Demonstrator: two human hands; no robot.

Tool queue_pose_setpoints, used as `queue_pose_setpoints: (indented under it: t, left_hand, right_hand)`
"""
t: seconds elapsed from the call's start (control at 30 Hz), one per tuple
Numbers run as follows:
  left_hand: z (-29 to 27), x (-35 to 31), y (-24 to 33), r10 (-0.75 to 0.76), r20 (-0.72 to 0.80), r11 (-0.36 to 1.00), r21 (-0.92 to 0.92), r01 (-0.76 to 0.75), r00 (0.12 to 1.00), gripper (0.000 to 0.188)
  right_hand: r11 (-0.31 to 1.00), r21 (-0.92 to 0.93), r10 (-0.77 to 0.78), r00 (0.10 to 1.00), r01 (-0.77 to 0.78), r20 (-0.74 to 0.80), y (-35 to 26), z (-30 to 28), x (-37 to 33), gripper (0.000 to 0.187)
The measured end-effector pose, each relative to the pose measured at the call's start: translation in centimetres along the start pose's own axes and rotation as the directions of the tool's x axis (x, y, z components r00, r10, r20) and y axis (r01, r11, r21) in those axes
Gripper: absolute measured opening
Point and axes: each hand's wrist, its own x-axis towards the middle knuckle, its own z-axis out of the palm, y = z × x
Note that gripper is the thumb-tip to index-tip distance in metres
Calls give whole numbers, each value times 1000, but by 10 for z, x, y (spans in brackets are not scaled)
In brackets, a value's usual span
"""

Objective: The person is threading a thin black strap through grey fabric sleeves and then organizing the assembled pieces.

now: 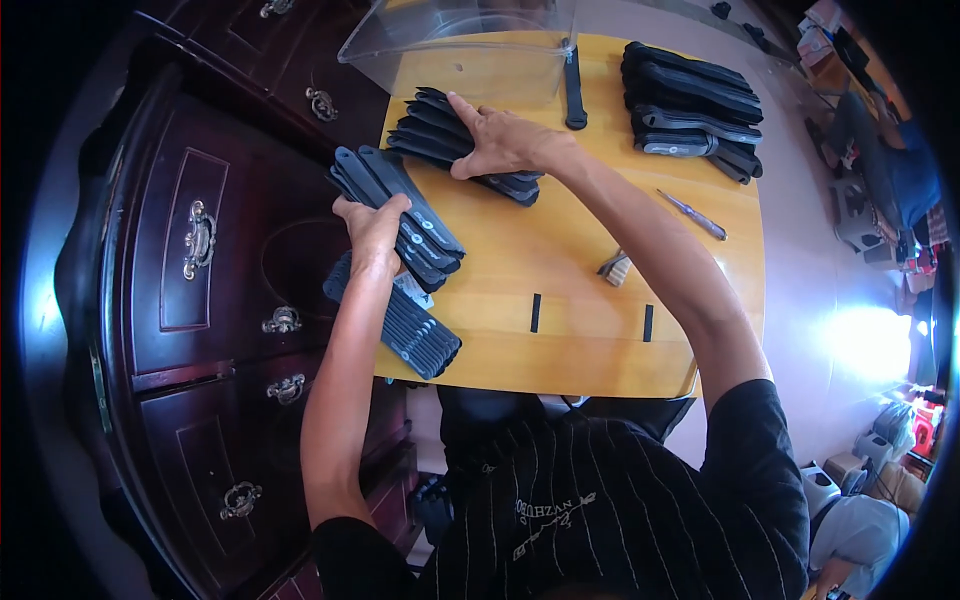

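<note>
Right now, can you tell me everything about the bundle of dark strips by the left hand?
The bundle of strips looks like long, flat, black and grey bands, maybe rubber, with rounded ends. Small pale marks show near their lower right ends. The bundle slants from upper left to lower right, at the left of the table. The left hand grips it, thumb showing, other fingers mostly hidden. I can't tell whether it's lifted.

Left hand clasping a fan of dark strips, from what I can see | right hand spread across a black bundle | ribbed stack near the left wrist | clear bin behind | strip pile at far right, slim pointed tool nearer | all on yellow table
</note>
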Motion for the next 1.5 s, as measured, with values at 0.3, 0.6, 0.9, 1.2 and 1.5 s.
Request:
queue_pose_setpoints:
  t: [0.3,0.6,0.9,1.2,1.5]
  left_hand:
    - [34,0,-15,-73,30,972,-221,78,997,82]
    - [25,-12,-7,-116,401,795,-511,327,909,48]
    - [36,-33,-13,48,372,893,-433,127,927,48]
    - [42,-42,-13,67,375,910,-404,98,925,67]
    - [51,-57,-7,80,305,919,-390,48,949,70]
  right_hand:
    - [951,306,-54,998,48,13,4,2,-8,106]
    - [736,677,-25,999,-6,37,1,-17,-63,113]
    - [876,483,44,996,0,-79,13,13,-78,136]
    - [887,461,122,982,-43,-143,13,13,-81,117]
    - [991,130,58,956,-21,-286,-8,19,-92,87]
